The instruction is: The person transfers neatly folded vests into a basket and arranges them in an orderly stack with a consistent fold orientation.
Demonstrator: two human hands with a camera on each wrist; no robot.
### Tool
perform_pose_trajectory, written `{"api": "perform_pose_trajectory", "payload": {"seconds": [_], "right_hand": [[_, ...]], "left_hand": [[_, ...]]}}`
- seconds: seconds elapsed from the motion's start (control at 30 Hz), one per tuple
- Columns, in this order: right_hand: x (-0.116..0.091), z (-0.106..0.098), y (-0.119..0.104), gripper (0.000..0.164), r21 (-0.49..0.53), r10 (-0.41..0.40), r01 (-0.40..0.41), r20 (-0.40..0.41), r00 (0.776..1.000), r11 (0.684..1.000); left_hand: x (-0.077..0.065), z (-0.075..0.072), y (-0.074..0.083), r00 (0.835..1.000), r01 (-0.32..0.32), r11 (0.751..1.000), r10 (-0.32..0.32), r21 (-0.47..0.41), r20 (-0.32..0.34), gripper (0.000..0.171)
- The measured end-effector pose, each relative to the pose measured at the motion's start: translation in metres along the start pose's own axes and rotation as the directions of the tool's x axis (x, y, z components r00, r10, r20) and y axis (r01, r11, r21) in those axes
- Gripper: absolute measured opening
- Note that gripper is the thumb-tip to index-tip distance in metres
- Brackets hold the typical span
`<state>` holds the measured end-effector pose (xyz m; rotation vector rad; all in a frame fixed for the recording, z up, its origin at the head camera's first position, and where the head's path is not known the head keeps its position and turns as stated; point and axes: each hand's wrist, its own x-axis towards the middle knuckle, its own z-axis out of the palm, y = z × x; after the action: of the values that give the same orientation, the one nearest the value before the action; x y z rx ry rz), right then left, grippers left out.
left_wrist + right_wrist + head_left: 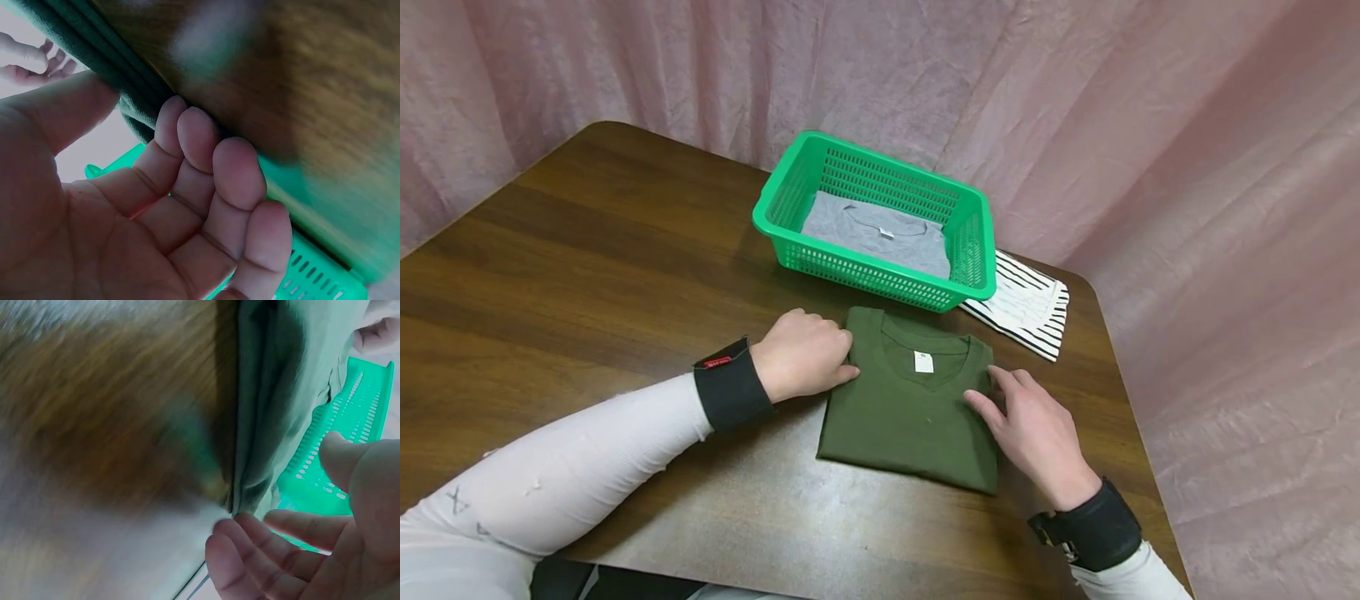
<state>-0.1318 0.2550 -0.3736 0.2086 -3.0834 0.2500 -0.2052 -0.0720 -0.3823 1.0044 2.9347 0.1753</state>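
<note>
A folded dark green T-shirt (pixel 910 425) lies on the table, neckline and white label facing away from me. My left hand (pixel 805 354) is at its upper left edge with bent fingers. In the left wrist view, the layered edge of the T-shirt (pixel 134 75) runs between the thumb and fingertips of the left hand (pixel 156 206). On the opposite side, my right hand (pixel 1037 425) has loosely bent fingers by the right edge, thumb over the cloth. The right wrist view shows this hand's fingers (pixel 275 550) near the shirt's side (pixel 269 406), with the thumb apart from it.
Behind the T-shirt stands a green plastic basket (pixel 865 275) holding a folded grey T-shirt (pixel 880 233). A black-and-white striped garment (pixel 1030 304) lies right of the basket. The wooden table (pixel 587 275) ends at pink curtains (pixel 700 75) behind and on the right.
</note>
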Motion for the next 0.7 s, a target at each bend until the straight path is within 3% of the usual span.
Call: {"api": "perform_pose_trajectory", "payload": {"seconds": [0.3, 0.7], "right_hand": [[0.000, -0.004, 0.013, 0.051, 0.039, 0.116, -0.123, 0.142, 0.983, 0.992], [0.011, -0.007, 0.013, 0.045, 0.139, 0.107, -0.150, 0.275, 0.955, 0.979]], "left_hand": [[0.001, 0.000, 0.001, 1.000, -0.003, 1.000, 0.003, 0.004, 0.011, 0.042], [0.002, -0.001, 0.001, 1.000, 0.004, 1.000, -0.004, -0.019, 0.006, 0.047]]}}
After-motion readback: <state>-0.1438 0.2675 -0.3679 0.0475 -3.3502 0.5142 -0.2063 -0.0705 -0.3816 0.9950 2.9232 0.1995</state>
